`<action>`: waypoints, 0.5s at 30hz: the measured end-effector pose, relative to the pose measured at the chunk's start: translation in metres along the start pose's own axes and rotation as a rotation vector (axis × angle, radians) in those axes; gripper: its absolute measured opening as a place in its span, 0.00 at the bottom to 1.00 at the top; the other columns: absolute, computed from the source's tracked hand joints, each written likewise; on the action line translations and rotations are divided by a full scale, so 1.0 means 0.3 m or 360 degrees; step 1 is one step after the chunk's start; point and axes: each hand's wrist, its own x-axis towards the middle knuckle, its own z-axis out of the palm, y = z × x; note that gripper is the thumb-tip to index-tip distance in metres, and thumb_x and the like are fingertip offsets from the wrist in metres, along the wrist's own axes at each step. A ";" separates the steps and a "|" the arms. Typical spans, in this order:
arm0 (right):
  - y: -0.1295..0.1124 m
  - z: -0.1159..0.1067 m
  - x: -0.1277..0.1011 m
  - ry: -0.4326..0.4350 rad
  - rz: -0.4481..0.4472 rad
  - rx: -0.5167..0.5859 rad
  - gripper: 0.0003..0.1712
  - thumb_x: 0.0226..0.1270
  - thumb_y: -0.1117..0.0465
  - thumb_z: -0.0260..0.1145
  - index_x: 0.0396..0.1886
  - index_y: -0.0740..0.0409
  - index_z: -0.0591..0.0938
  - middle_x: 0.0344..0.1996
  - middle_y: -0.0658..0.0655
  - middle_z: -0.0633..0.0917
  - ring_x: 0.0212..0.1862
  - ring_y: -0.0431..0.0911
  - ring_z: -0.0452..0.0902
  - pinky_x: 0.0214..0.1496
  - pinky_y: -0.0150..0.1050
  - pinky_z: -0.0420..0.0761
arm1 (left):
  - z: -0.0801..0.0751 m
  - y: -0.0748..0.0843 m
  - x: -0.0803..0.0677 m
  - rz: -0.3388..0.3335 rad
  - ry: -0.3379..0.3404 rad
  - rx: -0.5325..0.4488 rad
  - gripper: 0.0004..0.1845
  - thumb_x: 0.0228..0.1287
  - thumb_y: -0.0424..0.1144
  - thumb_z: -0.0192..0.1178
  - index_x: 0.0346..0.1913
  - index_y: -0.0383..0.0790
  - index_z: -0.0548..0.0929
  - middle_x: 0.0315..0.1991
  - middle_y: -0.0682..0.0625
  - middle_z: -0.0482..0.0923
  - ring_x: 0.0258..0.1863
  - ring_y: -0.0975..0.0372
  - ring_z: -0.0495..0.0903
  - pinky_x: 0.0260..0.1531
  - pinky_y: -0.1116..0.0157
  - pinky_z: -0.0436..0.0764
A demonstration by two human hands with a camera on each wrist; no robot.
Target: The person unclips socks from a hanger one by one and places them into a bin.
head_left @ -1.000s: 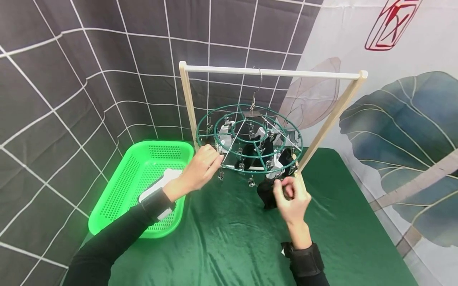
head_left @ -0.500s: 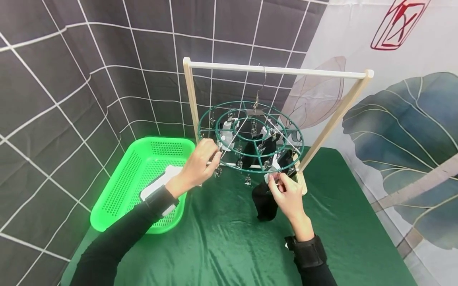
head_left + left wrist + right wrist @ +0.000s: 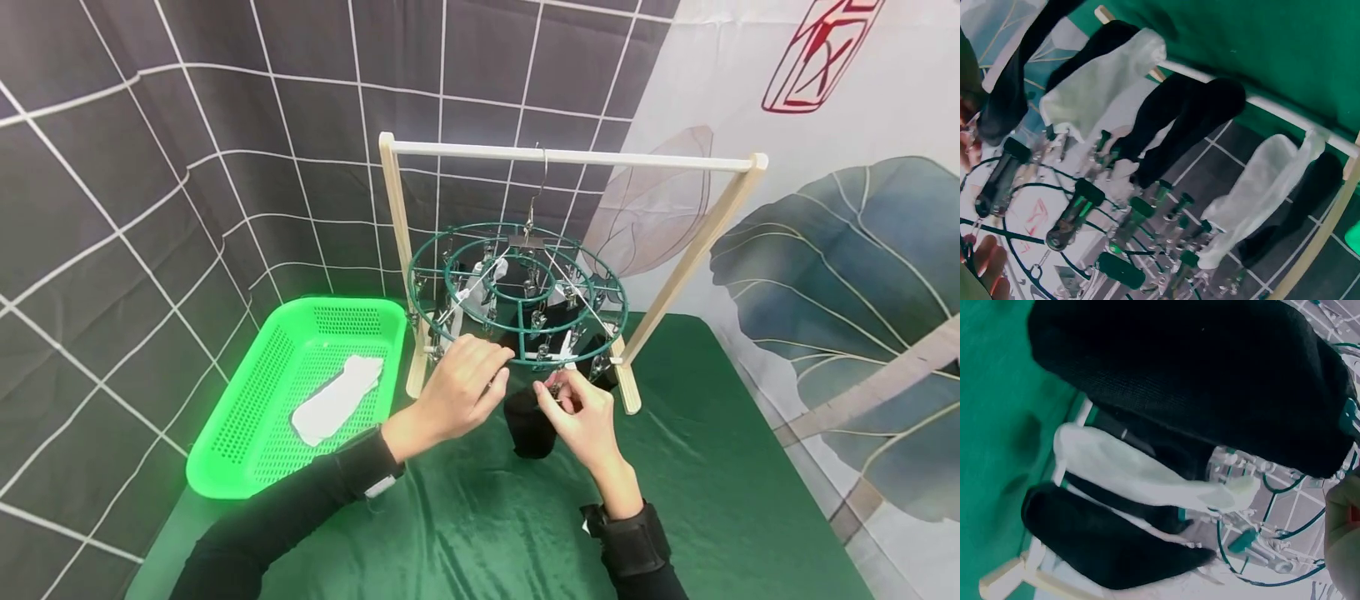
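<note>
A round green hanger (image 3: 517, 292) with several metal clips hangs from a wooden rack. My left hand (image 3: 468, 383) holds the front rim of its ring; in the left wrist view its curled fingers (image 3: 991, 265) are by the green wire. My right hand (image 3: 588, 412) pinches a clip at the top of a black sock (image 3: 531, 423), just right of my left hand. That black sock (image 3: 1185, 375) hangs large in the right wrist view, with the thumb (image 3: 1344, 531) at its clip end. White socks (image 3: 1100, 87) and black socks (image 3: 1191, 115) hang from other clips.
On the left stands a bright green basket (image 3: 225, 425) with a white sock (image 3: 337, 400) lying in it. The rack's top bar (image 3: 592, 157) spans above the hanger, its wooden legs (image 3: 690, 258) on either side. Green cloth (image 3: 465, 517) covers the table.
My left hand has moved right along the ring's front rim, and the hanger has turned. My right hand has shifted left with the black sock, closer to my left hand.
</note>
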 end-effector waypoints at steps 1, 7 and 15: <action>0.000 0.001 -0.003 -0.0030 0.0033 0.0026 0.12 0.49 0.72 0.72 0.24 0.58 0.76 0.12 0.47 0.65 0.17 0.31 0.54 0.18 0.27 0.57 | 0.003 -0.002 -0.002 -0.0026 -0.0016 0.0003 0.15 0.69 0.37 0.44 0.42 0.33 0.81 0.34 0.47 0.78 0.35 0.56 0.75 0.44 0.60 0.73; 0.007 0.005 0.003 -0.0202 0.0170 -0.0025 0.05 0.55 0.65 0.72 0.29 0.56 0.81 0.12 0.43 0.65 0.16 0.32 0.56 0.20 0.27 0.60 | -0.002 -0.030 -0.008 -0.0168 -0.0047 -0.0040 0.13 0.68 0.38 0.46 0.29 0.39 0.78 0.26 0.51 0.73 0.29 0.58 0.70 0.35 0.62 0.69; -0.001 0.004 0.034 -0.0372 0.0052 -0.0185 0.18 0.56 0.55 0.72 0.14 0.49 0.73 0.13 0.42 0.61 0.17 0.34 0.54 0.21 0.26 0.59 | -0.029 -0.079 -0.001 -0.0322 -0.0019 -0.0051 0.15 0.68 0.36 0.48 0.21 0.42 0.73 0.18 0.53 0.69 0.24 0.59 0.67 0.32 0.62 0.65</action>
